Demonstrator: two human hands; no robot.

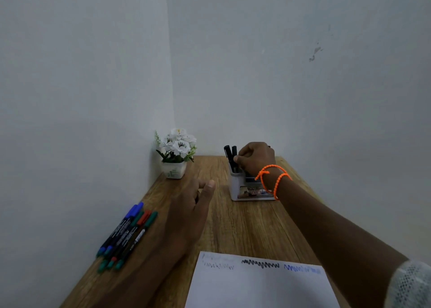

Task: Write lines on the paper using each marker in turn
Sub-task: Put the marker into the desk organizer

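The right hand reaches across the wooden desk to the white pen holder at the far end, fingers curled down over its top beside two black markers standing in it; whether the fingertips actually grip one I cannot tell. Two orange cord bracelets circle that wrist, and the forearm stretches straight out over the desk. The left hand hovers low over the desk's middle, fingers loosely extended and together, holding nothing. Just to its left lie five markers in a tight row: two blue-capped, two green, one red. The paper sits at the near edge, bearing three scribbled lines along its top: a faint grey one, a bold black one, a blue one. One pot of white flowers stands in the corner.
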